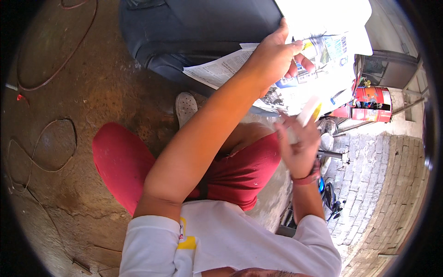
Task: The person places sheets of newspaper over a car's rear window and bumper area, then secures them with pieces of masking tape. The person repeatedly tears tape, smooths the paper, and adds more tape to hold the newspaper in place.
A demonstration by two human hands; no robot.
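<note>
My left hand (pixel 279 57) lies on a sheet of newspaper (pixel 221 69) with its fingers apart. The newspaper covers part of a large dark grey moulded panel (pixel 198 23), which looks like a car bumper. Close to the paper's near edge is my right hand (pixel 300 145), smeared by motion, with a red band on the wrist. Its fingers seem curled round a pale, flat thing (pixel 308 111) with yellow beside it. Blur hides what kind of thing that is. Strong light washes out the paper's far part.
A red drum (pixel 371 105) lies at the right, near a pale brick wall (pixel 364 171). Cable (pixel 74 143) and a hose (pixel 60 69) trail over the stained concrete floor at the left. A pale clog (pixel 186 108) shows below the panel.
</note>
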